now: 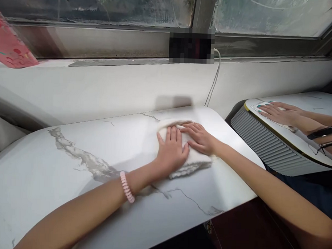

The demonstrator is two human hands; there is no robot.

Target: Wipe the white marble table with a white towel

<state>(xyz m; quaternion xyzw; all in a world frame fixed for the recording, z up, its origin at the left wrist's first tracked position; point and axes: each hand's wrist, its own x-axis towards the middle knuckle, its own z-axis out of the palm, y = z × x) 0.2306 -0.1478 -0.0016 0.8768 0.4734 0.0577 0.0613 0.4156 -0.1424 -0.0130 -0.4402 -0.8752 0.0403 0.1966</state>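
A white fluffy cloth [192, 162] lies bunched on the white marbled table top [79, 194], near its right part. Palm down on the cloth, my left hand [171, 150] has its fingers stretched out, and a pink coil band circles that wrist. My right hand [200, 138] presses on the cloth's right side with fingers extended, close beside my left one. The cloth's middle is partly covered by both hands.
At right, another person's hands [282, 113] rest on a white cloth on a second table [305, 98] with ribbed sides. Behind stand a white wall [115, 90] and windows. A cable [213, 84] hangs from a pixelated dark object [191, 45] on the sill.
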